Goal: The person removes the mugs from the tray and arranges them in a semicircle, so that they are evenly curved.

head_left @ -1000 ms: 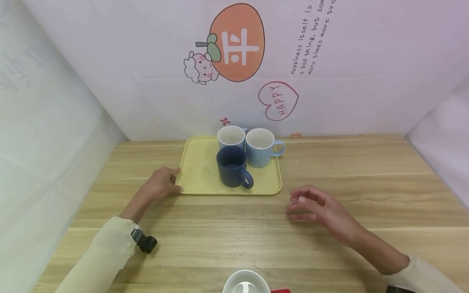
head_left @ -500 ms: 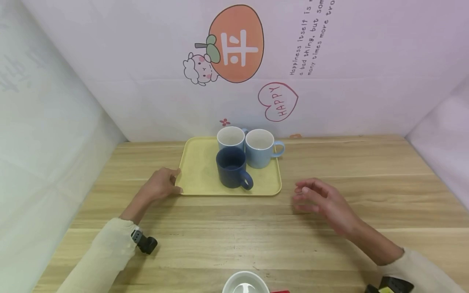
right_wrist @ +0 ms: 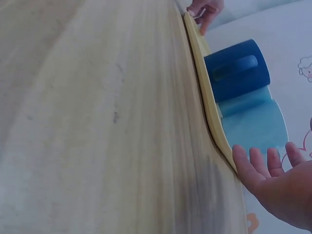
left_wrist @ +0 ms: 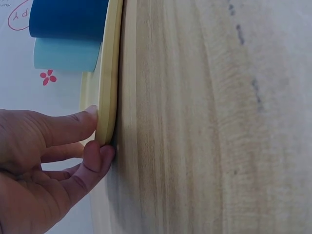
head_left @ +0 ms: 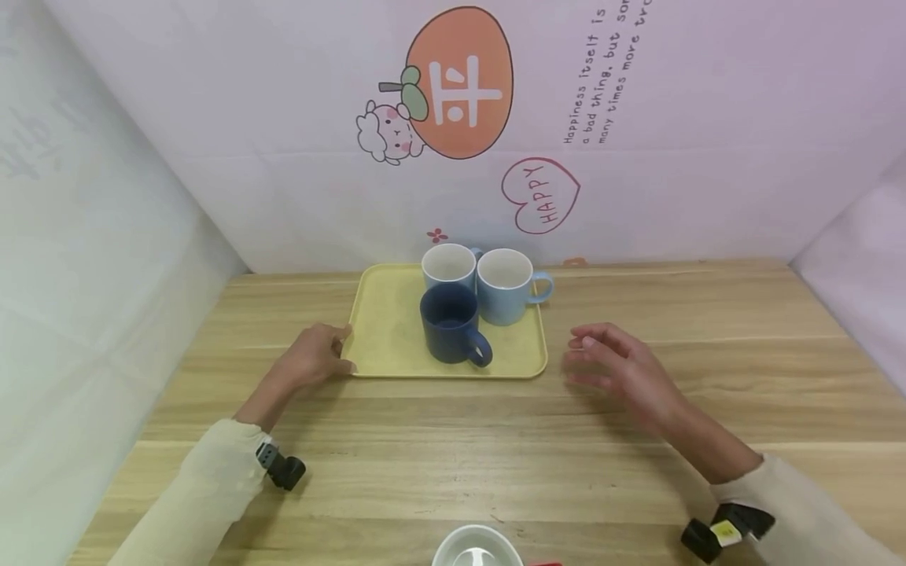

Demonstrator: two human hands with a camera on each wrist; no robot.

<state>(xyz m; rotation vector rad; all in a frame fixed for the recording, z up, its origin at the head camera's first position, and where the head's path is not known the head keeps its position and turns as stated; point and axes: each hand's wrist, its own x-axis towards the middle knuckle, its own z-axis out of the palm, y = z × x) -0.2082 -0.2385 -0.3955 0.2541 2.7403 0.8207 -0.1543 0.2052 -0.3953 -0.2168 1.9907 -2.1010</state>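
A yellow tray (head_left: 385,326) lies on the wooden table close to the back wall. Three mugs stand upright on its right half: a dark blue mug (head_left: 447,334) in front, a light blue mug (head_left: 504,303) at right with its handle past the tray's edge, and another light blue mug (head_left: 449,261) partly hidden behind. My left hand (head_left: 314,358) pinches the tray's left end; in the left wrist view the thumb (left_wrist: 78,127) is on top of the rim and fingertips curl beneath it. Beyond the tray's right front corner, my right hand (head_left: 626,373) hovers with relaxed, spread fingers, holding nothing.
A white cup (head_left: 477,546) stands at the table's front edge, cut off by the frame, with a bit of something red (head_left: 548,563) beside it. A printed white cloth (head_left: 283,204) closes off the back, and plain white cloth hangs at both sides.
My right hand has moved away from me along the tray's right side, its fingers staying loose. The left hand, tray and mugs hold their places.
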